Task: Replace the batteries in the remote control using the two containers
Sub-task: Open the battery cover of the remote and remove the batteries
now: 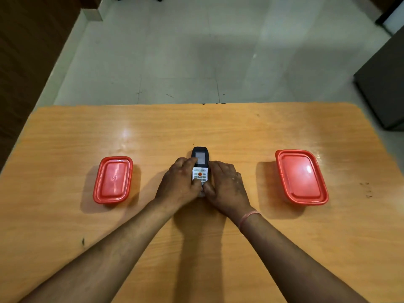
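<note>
One remote control (200, 166) lies face up in the middle of the wooden tabletop (218, 132), screen end pointing to 12 o'clock. No writing on it can be read. The left hand (179, 182) and right hand (226, 184) hold it from both sides, fingers (188, 161) curled around its edges and both thumbs on the buttons. Two red containers sit on the tabletop, both with lids on, so what is inside is hidden. The small container (113, 179) is at 9 o'clock from the remote. The big container (301, 177) is at 3 o'clock. Both are well apart from the hands. A pink band (249, 216) is on the right wrist.
</note>
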